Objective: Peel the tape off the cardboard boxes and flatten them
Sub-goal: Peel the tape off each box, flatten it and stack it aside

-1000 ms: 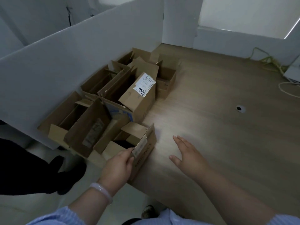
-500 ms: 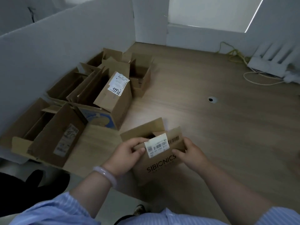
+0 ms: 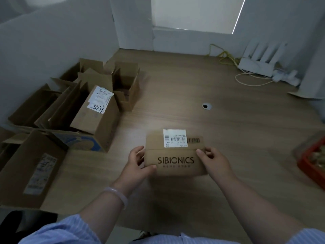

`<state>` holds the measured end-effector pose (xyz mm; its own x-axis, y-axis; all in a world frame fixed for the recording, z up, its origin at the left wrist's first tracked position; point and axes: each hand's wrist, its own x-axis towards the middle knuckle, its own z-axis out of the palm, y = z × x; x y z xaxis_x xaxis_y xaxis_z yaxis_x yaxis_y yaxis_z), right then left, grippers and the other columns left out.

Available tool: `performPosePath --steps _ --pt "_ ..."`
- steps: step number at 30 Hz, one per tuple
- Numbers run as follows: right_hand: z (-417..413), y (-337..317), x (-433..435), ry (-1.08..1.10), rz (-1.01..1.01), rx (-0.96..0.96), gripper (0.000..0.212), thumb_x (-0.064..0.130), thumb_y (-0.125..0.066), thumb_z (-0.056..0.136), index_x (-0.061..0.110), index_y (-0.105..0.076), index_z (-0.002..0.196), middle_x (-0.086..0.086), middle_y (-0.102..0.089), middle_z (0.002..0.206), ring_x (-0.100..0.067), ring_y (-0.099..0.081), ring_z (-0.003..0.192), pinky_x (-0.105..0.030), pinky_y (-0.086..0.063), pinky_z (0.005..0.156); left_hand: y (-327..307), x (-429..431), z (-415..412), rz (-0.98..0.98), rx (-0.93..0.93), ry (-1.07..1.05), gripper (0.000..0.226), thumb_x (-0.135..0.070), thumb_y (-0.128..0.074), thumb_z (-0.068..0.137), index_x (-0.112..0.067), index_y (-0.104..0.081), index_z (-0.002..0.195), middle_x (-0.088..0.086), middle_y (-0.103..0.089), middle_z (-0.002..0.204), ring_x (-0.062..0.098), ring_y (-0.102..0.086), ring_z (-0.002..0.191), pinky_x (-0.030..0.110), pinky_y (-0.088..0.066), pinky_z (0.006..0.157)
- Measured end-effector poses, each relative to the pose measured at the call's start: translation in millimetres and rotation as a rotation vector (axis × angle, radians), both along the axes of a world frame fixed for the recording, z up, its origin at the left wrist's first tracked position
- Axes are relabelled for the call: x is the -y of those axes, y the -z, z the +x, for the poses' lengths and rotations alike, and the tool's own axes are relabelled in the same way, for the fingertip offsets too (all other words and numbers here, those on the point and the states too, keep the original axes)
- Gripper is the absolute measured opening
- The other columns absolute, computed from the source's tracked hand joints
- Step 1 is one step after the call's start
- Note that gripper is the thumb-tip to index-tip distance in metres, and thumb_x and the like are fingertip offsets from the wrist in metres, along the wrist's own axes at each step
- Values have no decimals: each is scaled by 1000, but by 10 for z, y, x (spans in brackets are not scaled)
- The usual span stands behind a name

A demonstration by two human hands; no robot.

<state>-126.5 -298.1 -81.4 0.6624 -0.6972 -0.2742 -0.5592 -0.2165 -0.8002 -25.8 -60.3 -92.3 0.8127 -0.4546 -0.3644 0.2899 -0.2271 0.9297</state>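
A small brown cardboard box point(image 3: 175, 155) printed SIBIONICS, with a white barcode label point(image 3: 175, 138) on its upper part, is held above the wooden desk point(image 3: 211, 120) in front of me. My left hand point(image 3: 139, 161) grips its left end, thumb on the printed face. My right hand point(image 3: 213, 160) holds its right end, thumb pressed near the fold line. No tape shows on the face toward me.
Several open cardboard boxes point(image 3: 98, 111) crowd the desk's left side against a white partition point(image 3: 52, 50). A red tray point(image 3: 314, 159) sits at the right edge. A white router point(image 3: 256, 64) with cables lies at the back right, a cable hole point(image 3: 207, 106) mid-desk.
The SIBIONICS box was picked from the left pile, brought to the centre and turned so its printed face points at me. My right hand came off the desk and took its right end.
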Motion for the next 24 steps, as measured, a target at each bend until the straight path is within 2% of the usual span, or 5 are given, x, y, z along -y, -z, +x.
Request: performPosePath --steps 4,7,13,19,24 --pt "38 -91 194 192 189 55 33 40 -66 84 24 -55 111 -2 -62 92 -18 -61 82 -40 -56 74 -134 174 110 -8 91 123 74 -5 -75 77 -36 -38 132 -12 -52 129 9 -51 121 25 -51 90" --pt "-10 -165 226 211 324 146 34 28 -66 86 17 -53 115 -5 -62 109 -16 -61 91 -39 -55 77 -218 298 157 -39 148 66 59 -13 -68 86 -23 -44 139 -8 -60 125 4 -56 115 20 -50 91" --pt "-232 -88 198 20 230 134 50 25 -70 84 20 -51 130 4 -60 117 -7 -57 101 -10 -43 69 -151 534 188 39 46 -189 32 -37 -67 85 -16 -63 109 0 -70 103 14 -66 95 43 -53 91" --pt "-213 -1 210 106 -51 32 39 37 -68 84 19 -64 117 4 -64 96 -17 -63 96 -23 -41 77 -98 506 129 -135 -29 91 45 -6 -56 93 -17 -51 136 -2 -64 123 10 -60 113 28 -48 98" --pt "-90 -1 276 94 -119 -91 48 47 -62 86 19 -57 124 -3 -65 101 -24 -61 103 -26 -39 75 59 592 162 -28 -2 -47 42 -7 -64 88 -18 -49 126 5 -60 123 15 -59 111 21 -49 84"
